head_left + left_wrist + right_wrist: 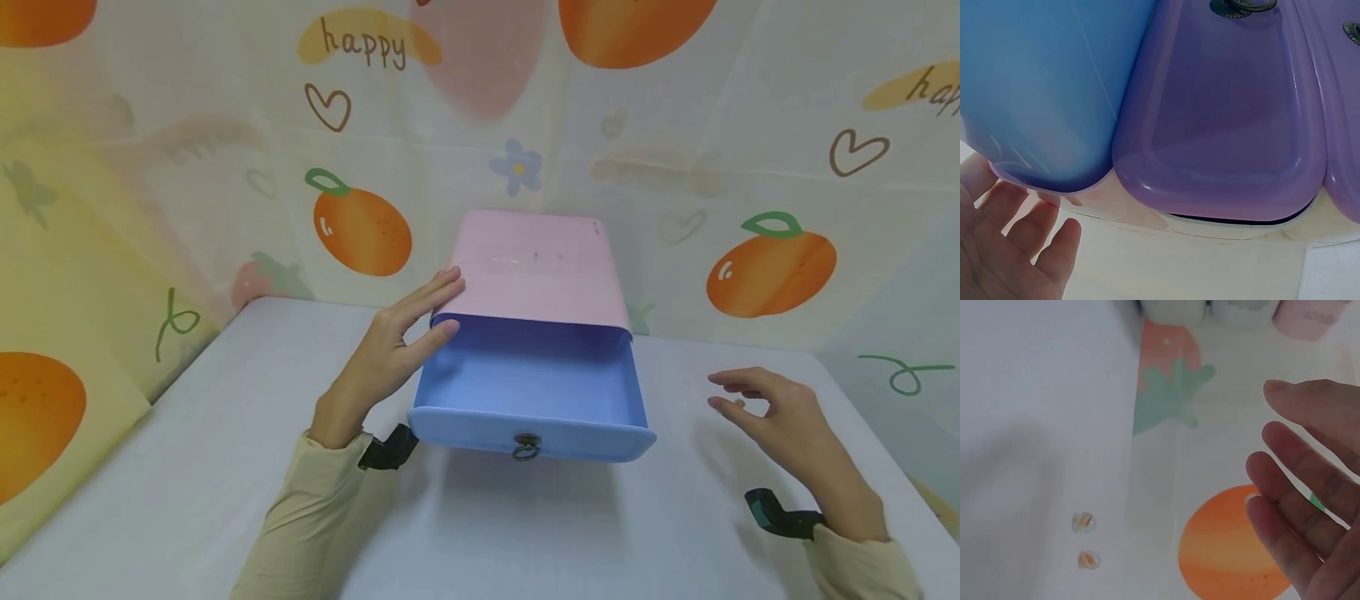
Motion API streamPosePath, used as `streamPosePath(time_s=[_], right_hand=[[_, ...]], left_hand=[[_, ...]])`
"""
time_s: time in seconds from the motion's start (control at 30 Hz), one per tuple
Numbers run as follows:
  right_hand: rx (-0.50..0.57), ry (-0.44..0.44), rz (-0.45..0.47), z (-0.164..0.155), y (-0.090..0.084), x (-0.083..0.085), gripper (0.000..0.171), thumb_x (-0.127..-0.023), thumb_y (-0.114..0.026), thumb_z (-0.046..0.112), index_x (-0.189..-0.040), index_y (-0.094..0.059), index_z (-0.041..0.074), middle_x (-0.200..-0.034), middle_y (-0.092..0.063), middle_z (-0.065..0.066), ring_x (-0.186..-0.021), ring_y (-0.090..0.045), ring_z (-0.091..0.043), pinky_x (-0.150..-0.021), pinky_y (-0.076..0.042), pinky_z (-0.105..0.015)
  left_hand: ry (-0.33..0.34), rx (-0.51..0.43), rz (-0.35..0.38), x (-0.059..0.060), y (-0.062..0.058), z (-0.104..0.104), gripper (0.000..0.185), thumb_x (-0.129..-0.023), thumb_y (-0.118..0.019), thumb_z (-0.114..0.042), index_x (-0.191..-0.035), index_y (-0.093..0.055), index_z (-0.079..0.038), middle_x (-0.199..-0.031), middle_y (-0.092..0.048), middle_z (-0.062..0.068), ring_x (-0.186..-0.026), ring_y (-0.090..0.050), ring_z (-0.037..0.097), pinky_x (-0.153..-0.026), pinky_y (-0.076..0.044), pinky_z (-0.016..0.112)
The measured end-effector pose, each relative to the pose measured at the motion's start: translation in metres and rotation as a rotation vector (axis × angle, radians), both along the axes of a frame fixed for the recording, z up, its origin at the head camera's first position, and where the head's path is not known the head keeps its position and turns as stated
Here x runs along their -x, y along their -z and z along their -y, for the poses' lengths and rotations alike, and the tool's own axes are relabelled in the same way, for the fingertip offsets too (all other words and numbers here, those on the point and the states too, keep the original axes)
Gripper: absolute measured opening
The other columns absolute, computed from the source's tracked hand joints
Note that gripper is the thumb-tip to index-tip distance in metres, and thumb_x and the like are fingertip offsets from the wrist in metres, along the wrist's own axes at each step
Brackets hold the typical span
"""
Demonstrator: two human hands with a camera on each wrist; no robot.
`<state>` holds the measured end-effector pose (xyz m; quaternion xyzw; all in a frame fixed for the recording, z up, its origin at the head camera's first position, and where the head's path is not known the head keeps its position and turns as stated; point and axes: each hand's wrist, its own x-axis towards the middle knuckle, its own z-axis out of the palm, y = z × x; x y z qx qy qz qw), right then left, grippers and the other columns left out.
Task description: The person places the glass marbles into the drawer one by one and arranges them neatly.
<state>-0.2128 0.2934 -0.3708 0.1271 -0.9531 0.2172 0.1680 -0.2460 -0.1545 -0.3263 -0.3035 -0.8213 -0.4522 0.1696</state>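
A small pink cabinet (532,258) stands on the table with its blue drawer (532,437) pulled well out, showing a bare inside. A dark metal ring handle (527,448) hangs on the drawer front. My left hand (382,350) rests against the cabinet's left edge, fingers straight and thumb near the drawer's side; the left wrist view shows its fingertips at the cabinet wall. To the right, my right hand (787,425) hovers over the table, fingers loosely bent and thumb apart, holding nothing. Two marbles (1084,522) with orange swirls lie near it in the right wrist view.
Below the blue drawer sit shut purple drawers (1229,112) with ring handles. White cloth covers the table (187,467). Behind it hangs a printed cloth backdrop (645,125) with oranges and hearts.
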Motion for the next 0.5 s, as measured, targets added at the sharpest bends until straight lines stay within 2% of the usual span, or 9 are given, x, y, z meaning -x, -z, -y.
streamPosePath(time_s=[0.3,0.5], right_hand=[[-0.009,0.014,0.047,-0.005,0.01,0.007,0.035,-0.084,-0.077,0.009,-0.116,-0.068,-0.001,-0.111,-0.069,-0.025,-0.099,-0.064,-0.044,-0.082,-0.055,-0.063],[-0.022,0.008,0.044,-0.01,0.019,0.011,0.034,-0.084,-0.077,0.007,-0.115,-0.068,-0.002,-0.11,-0.07,-0.026,-0.097,-0.064,-0.042,-0.083,-0.055,-0.061]], left_hand=[[-0.004,0.005,-0.005,0.0,-0.001,0.0,0.05,-0.097,-0.061,-0.015,-0.146,-0.051,-0.015,-0.157,-0.042,-0.001,-0.15,-0.032,0.013,-0.123,-0.028,0.046],[-0.002,0.003,-0.001,0.0,-0.001,0.0,0.05,-0.097,-0.062,-0.015,-0.146,-0.051,-0.014,-0.157,-0.042,-0.001,-0.15,-0.032,0.013,-0.123,-0.028,0.046]])
